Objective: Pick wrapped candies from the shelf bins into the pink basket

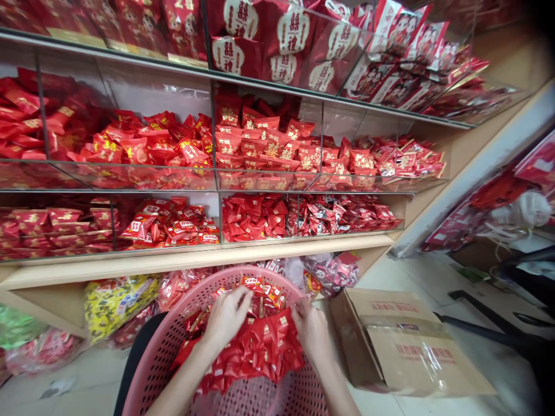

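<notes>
Red foil-wrapped candies (255, 349) lay heaped in the pink perforated basket (173, 341), below the glass shelf bins (217, 179). They looked small, light, crinkly and probably slippery; best pinched singly at a wrapper edge. Left hand (225, 318) rested on the heap, fingers curled loosely. Right hand (310, 329) likewise; grip unclear.

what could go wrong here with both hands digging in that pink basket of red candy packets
1. The red packets are heaped at the middle of the pink basket; as the left hand and right hand stir them, some might slide out.
2. The cardboard box sits close by the right elbow and could get knocked.
</notes>
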### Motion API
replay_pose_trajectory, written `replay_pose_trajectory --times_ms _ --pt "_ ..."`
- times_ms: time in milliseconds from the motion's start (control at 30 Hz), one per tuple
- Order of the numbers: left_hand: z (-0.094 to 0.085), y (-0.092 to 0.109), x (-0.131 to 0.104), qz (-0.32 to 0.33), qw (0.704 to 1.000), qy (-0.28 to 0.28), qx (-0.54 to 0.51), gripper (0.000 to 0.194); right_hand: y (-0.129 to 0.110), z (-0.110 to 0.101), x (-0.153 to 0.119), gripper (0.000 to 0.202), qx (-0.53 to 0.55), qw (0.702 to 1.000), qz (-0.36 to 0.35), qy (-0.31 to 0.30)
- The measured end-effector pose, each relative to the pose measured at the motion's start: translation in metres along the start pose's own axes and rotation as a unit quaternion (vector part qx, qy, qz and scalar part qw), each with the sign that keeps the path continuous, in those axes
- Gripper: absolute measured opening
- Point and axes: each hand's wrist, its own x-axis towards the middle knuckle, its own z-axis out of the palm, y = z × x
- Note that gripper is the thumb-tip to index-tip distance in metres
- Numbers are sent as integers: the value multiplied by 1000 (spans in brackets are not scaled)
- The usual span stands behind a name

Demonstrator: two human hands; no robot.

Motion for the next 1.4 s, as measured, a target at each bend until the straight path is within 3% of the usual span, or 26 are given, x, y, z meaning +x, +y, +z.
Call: replay_pose_trajectory --times_ms 133,233,367,467,533,633,700,800,900,1133,1400 --pt "-23 -38 10 -38 990 120 63 33 -5 -6 -3 16 -33 999 -10 11" --pt "-30 -63 12 -34 982 117 146 36 -9 -9 -4 20 -45 998 0 39" --pt "-29 -81 11 -150 960 66 226 46 -13 -14 0 24 -32 995 -26 95" --pt "-29 -86 9 -205 955 2 214 46 -26 -23 11 24 11 990 -91 109" --pt "-31 -88 9 -203 958 -3 201 45 -43 -32 28 24 55 981 -148 115" --pt "-33 -91 9 -201 962 -8 186 44 -77 -44 68 26 73 966 -213 127" --pt "-36 -94 9 -197 965 -20 170 43 -98 -45 101 25 23 964 -235 123" --pt "-42 -98 7 -186 970 -34 152 41 -120 -36 145 21 -71 974 -201 71" --pt "-49 -100 1 -191 969 -48 152 41 -128 -19 172 21 -89 986 -144 6" --pt "-51 -94 -10 -210 960 -34 180 42 -124 -1 180 15 -46 995 -85 -28" --pt "-48 -91 -11 -208 960 -23 187 51 -123 -16 168 11 14 991 -132 -13"
